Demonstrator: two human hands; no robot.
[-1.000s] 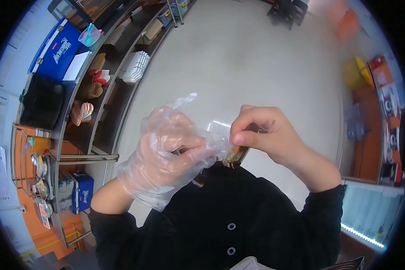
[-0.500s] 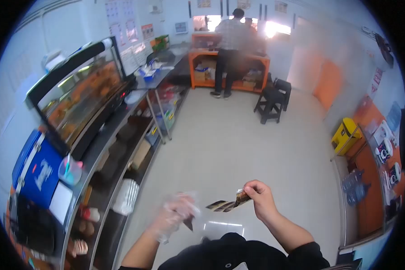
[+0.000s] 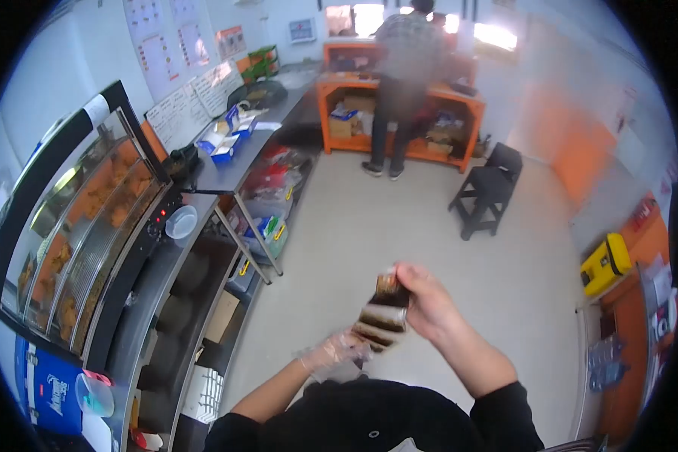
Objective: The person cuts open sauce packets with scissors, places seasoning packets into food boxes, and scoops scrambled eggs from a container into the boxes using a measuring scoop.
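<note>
My right hand (image 3: pixel 429 302) pinches the top of a strip of dark brown and gold striped packets (image 3: pixel 384 320), which hangs tilted in front of my chest. My left hand (image 3: pixel 339 354), in a clear plastic glove, is closed at the strip's lower left end. What its fingers hold is too small and blurred to make out.
A glass food warmer (image 3: pixel 82 233) stands at the left on a steel counter (image 3: pixel 154 301). A blue cooler (image 3: pixel 52 388) is below it. Ahead, a person (image 3: pixel 407 83) stands at an orange cabinet (image 3: pixel 324 113). A black chair (image 3: pixel 489 188) and yellow box (image 3: pixel 605 264) are right.
The view has tilted up and turned left. My hands were together a second ago, then apart with the strip stretched from my right hand; now my left hand is back near its lower end.
</note>
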